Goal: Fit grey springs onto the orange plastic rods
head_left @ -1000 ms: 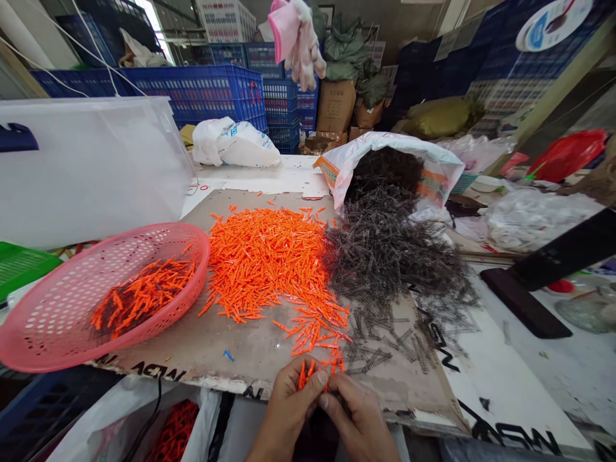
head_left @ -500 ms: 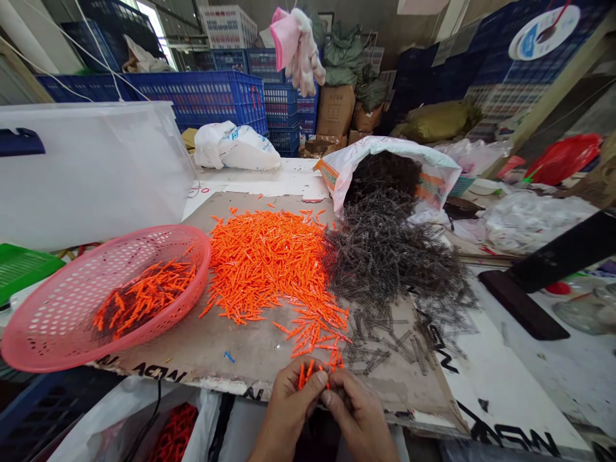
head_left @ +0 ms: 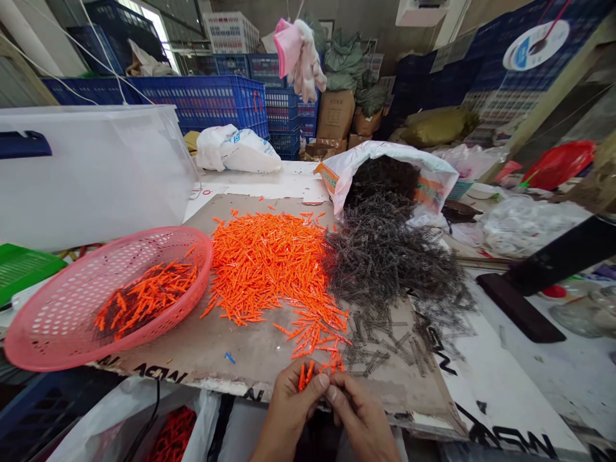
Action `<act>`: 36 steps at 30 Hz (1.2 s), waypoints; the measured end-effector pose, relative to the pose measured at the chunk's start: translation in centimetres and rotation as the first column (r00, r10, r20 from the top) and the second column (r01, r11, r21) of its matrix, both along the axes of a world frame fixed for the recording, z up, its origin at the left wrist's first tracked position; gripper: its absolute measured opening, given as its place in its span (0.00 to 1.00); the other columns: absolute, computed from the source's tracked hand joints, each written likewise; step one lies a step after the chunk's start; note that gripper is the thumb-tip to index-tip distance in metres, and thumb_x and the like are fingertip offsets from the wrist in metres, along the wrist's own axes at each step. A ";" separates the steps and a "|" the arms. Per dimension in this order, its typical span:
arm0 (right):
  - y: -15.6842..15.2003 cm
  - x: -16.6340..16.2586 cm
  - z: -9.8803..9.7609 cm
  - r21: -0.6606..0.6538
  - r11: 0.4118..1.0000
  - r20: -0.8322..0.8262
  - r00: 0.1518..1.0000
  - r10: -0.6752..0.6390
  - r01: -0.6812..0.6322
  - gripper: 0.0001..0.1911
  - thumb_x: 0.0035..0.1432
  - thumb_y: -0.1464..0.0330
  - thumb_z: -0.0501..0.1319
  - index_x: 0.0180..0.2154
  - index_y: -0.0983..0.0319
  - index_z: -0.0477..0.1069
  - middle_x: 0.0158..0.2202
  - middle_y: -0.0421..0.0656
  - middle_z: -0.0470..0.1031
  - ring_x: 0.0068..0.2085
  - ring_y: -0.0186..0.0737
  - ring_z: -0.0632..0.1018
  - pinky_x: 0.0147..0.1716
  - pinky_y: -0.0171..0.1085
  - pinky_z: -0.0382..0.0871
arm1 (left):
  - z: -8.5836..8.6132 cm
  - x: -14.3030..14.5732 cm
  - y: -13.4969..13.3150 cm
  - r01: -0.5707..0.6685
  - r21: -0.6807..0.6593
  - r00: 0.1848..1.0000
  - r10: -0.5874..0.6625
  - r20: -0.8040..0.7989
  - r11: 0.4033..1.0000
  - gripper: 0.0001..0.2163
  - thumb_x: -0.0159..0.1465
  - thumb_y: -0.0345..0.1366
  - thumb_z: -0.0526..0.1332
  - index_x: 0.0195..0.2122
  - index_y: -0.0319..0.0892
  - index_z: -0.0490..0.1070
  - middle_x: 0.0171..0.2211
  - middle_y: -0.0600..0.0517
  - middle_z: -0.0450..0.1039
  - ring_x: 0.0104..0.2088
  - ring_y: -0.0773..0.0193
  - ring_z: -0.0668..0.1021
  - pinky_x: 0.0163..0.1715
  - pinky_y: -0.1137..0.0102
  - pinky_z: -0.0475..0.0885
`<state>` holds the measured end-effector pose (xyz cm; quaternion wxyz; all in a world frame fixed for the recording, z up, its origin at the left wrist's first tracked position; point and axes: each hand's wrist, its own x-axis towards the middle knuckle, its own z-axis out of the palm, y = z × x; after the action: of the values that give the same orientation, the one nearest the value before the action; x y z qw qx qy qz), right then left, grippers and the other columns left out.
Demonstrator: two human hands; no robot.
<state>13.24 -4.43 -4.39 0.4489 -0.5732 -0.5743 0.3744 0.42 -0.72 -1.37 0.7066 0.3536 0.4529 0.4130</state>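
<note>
At the table's front edge my left hand (head_left: 299, 396) is closed on several small orange plastic pieces (head_left: 305, 375), which poke up between thumb and fingers. My right hand (head_left: 353, 404) meets it, thumb and fingertips pinched together; whatever sits in that pinch is too small to make out. Just beyond the hands lies a big heap of the same orange pieces (head_left: 272, 263), thinning toward me. On its right spreads a tangled pile of dark metal springs (head_left: 389, 250), with several loose ones nearer my right hand.
To the left a pink perforated basket (head_left: 48, 308) holds orange pieces with springs. The springs spill from a white sack (head_left: 385, 151). A translucent bin (head_left: 86, 173) stands back left, a black stand (head_left: 524, 308) at right. Below the edge hangs a bag of red parts (head_left: 173, 433).
My hands stay together at the table edge, with the fingertips shifted slightly. The whole view has moved a little; the heaps and basket look the same.
</note>
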 end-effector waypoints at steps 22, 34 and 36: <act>-0.5 0.0 -0.4 0.034 0.996 -0.058 0.995 -0.083 0.085 0.18 0.65 0.55 0.54 0.37 0.60 0.75 0.24 0.40 0.72 0.25 0.36 0.71 0.25 0.31 0.66 | 0.1 -0.2 0.0 0.007 0.025 1.000 -0.007 0.015 1.000 0.17 0.55 0.49 0.68 0.29 0.39 0.72 0.13 0.62 0.54 0.15 0.75 0.52 0.17 0.75 0.44; -0.5 -0.4 -1.3 -0.078 0.987 -0.307 0.938 -0.159 0.141 0.19 0.59 0.52 0.61 0.36 0.61 0.76 0.27 0.41 0.74 0.22 0.32 0.69 0.22 0.30 0.63 | 0.3 -0.5 -0.1 0.048 0.042 0.999 -0.047 -0.019 0.998 0.17 0.56 0.49 0.67 0.28 0.38 0.72 0.14 0.61 0.56 0.15 0.75 0.54 0.16 0.75 0.46; -0.5 -0.5 -1.3 -0.091 0.983 -0.337 0.924 -0.179 0.158 0.19 0.58 0.52 0.62 0.35 0.62 0.76 0.27 0.40 0.74 0.22 0.32 0.68 0.22 0.30 0.63 | 0.3 -0.5 -0.1 0.045 0.048 0.999 -0.044 -0.025 0.998 0.18 0.57 0.50 0.66 0.29 0.37 0.73 0.14 0.62 0.56 0.15 0.75 0.54 0.16 0.75 0.45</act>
<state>12.76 -4.98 -5.64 0.5548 -0.5598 -0.4237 0.4464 -0.09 -0.87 -1.04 0.7011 0.3858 0.4433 0.4038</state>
